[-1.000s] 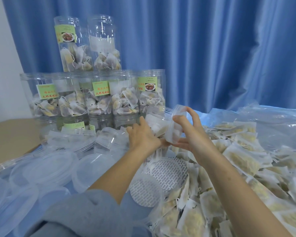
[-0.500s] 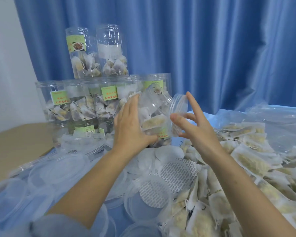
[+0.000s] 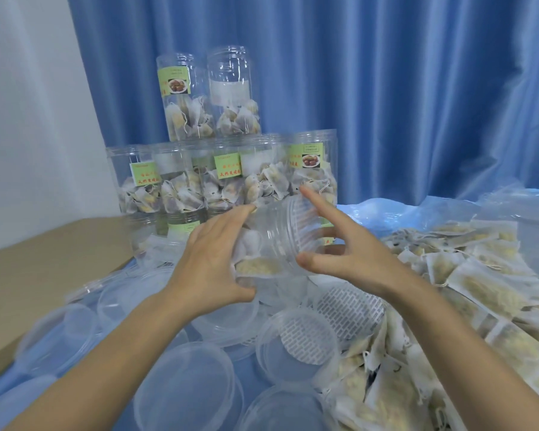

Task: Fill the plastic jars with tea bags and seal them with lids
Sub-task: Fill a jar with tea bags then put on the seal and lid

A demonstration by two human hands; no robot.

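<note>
the left hand [image 3: 212, 269] gripped a tilted plastic jar [image 3: 274, 244] of tea bags above the lids [image 3: 187, 399], fingers curled round it. the right hand [image 3: 346, 259] was spread at its lidded mouth, thumb and fingers touching. two filled jars [image 3: 209, 94] topped stacked rows before a blue curtain [image 3: 386, 88]; loose tea bags [image 3: 448, 275] lay right.
</note>
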